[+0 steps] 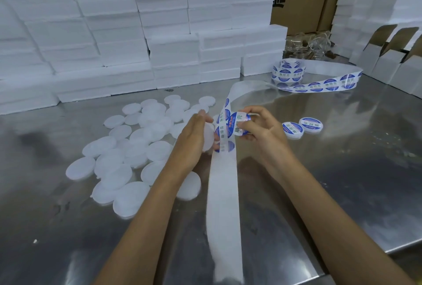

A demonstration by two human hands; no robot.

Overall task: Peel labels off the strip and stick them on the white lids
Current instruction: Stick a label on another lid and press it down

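The left hand (194,134) grips one white lid (208,138) on edge above the steel table (342,170). The right hand (258,124) pinches a round blue label (238,124) beside the strip (225,193). Bare lids (127,147) lie left; two labelled lids (301,127) lie right.

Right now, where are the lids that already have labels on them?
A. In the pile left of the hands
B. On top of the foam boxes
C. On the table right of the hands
C: two labelled lids lie on the table just right of the right hand.
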